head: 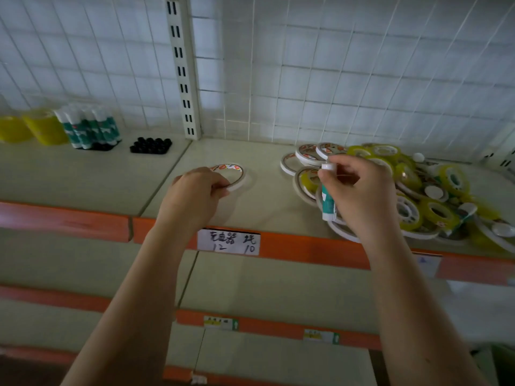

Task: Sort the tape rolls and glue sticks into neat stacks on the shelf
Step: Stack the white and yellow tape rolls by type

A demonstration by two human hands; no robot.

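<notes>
My left hand (195, 190) pinches the near edge of a flat white tape roll (232, 172) lying on the cream shelf (264, 201), near its middle. My right hand (359, 190) holds an upright teal-and-white glue stick (327, 203) with a white cap, just above the left edge of a mixed pile (418, 196) of white rolls, yellow tape rolls and glue sticks at the right. Far left, a group of standing glue sticks (89, 129) sits beside two stacks of yellow tape (30, 128).
A black tray of caps (150, 145) lies left of the slotted white upright (182, 68). A wire grid backs the shelf. An orange front rail carries a handwritten label (228, 242). Lower shelves with orange rails and small price tags run below my arms.
</notes>
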